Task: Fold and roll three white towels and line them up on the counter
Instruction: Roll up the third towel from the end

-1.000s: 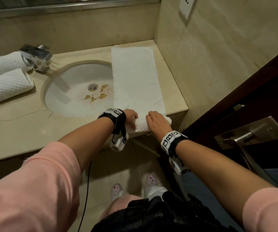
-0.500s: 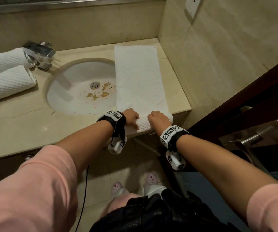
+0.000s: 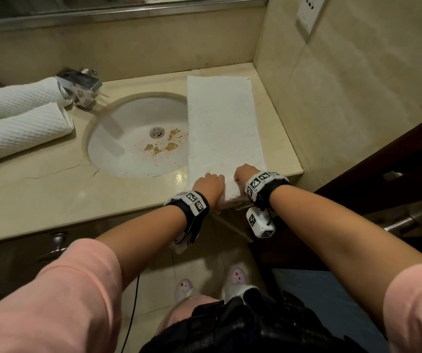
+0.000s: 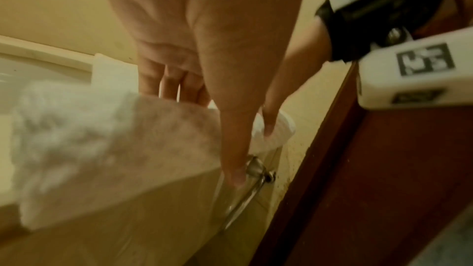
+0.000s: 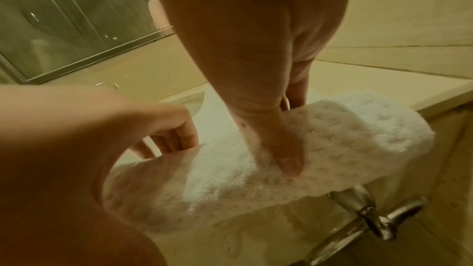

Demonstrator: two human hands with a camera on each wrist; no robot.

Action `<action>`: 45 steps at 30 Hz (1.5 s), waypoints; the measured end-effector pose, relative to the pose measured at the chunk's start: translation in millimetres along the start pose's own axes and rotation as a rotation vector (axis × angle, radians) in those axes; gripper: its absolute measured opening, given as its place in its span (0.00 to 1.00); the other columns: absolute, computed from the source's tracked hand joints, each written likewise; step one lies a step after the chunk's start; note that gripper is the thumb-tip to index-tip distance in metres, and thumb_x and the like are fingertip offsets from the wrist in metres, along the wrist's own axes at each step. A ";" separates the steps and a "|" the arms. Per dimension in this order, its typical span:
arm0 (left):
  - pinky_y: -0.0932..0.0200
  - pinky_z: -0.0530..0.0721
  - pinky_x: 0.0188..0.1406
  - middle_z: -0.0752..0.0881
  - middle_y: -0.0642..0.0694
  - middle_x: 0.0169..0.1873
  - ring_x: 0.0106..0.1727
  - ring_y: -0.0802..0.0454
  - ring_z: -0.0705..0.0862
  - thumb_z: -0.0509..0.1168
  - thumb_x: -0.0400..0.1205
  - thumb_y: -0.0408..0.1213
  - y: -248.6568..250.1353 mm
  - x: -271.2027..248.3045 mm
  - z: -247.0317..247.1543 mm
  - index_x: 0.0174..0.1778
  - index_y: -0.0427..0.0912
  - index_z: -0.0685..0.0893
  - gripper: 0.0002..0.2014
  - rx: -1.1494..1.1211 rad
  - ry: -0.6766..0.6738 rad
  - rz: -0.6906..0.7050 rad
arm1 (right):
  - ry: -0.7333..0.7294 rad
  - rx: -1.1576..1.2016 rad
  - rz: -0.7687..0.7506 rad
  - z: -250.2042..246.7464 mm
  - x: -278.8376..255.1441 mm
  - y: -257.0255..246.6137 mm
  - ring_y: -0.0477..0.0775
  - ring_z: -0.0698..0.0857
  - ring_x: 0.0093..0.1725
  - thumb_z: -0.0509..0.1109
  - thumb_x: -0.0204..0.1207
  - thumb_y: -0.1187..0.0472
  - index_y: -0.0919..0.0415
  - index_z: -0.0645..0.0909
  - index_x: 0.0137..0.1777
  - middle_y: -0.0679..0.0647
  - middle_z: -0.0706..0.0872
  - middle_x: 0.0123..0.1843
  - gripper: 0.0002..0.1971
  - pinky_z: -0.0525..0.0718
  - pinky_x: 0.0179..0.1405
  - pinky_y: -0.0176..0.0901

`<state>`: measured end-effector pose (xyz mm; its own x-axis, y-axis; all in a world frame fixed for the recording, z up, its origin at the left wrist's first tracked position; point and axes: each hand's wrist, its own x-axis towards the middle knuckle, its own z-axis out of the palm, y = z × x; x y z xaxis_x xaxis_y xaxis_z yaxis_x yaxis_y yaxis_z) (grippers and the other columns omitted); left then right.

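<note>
A white towel point(image 3: 223, 123), folded into a long strip, lies on the counter point(image 3: 52, 194) right of the sink. Its near end is rolled up at the counter's front edge. My left hand point(image 3: 209, 183) and right hand point(image 3: 244, 174) both grip this roll point(image 5: 332, 128) side by side, fingers curled over its far side. In the right wrist view my right thumb point(image 5: 284, 155) presses into the roll's near side. In the left wrist view the roll point(image 4: 102, 139) shows blurred, with my left thumb point(image 4: 232, 159) down its front. Two rolled white towels point(image 3: 19, 98) point(image 3: 21, 131) lie side by side at the far left.
The sink basin point(image 3: 128, 154) holds brown stains near the drain, with a chrome faucet point(image 3: 80, 85) behind it. A tiled wall point(image 3: 332, 85) bounds the counter on the right. A dark wooden door with a metal handle point(image 3: 408, 220) stands close at the right. A metal bar point(image 5: 371, 215) is mounted under the counter edge.
Both hands have turned the towel's near end a little further away from me, so the roll now sits on the counter edge. The rest of the strip has stayed flat.
</note>
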<state>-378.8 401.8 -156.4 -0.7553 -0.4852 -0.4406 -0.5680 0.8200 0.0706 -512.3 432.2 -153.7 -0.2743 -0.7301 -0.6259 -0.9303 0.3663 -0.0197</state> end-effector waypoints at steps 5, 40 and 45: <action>0.52 0.77 0.55 0.75 0.36 0.62 0.63 0.40 0.75 0.63 0.80 0.28 6.3 5.7 1.8 0.63 0.33 0.75 0.15 0.090 0.054 -0.040 | -0.031 0.007 0.013 -0.9 7.1 -0.4 0.60 0.85 0.36 0.80 0.61 0.65 0.63 0.83 0.40 0.54 0.83 0.33 0.10 0.87 0.46 0.49; 0.51 0.76 0.60 0.73 0.39 0.62 0.63 0.41 0.72 0.80 0.64 0.49 -31.2 34.9 -9.8 0.68 0.42 0.72 0.39 -0.115 0.020 -0.029 | 0.078 -0.057 0.008 -20.9 9.3 3.1 0.59 0.84 0.36 0.75 0.69 0.70 0.69 0.86 0.44 0.58 0.84 0.36 0.05 0.79 0.35 0.41; 0.52 0.76 0.54 0.77 0.39 0.59 0.61 0.41 0.74 0.75 0.71 0.40 -26.8 30.5 -1.8 0.58 0.38 0.79 0.22 -0.125 0.134 -0.069 | 0.012 0.006 0.019 -34.5 13.0 3.7 0.59 0.82 0.34 0.77 0.66 0.69 0.64 0.80 0.38 0.55 0.78 0.28 0.07 0.78 0.35 0.39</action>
<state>-387.2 364.4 -170.1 -0.7454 -0.5818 -0.3254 -0.6496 0.7436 0.1585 -527.7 404.2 -135.0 -0.2949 -0.7301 -0.6164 -0.9233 0.3838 -0.0128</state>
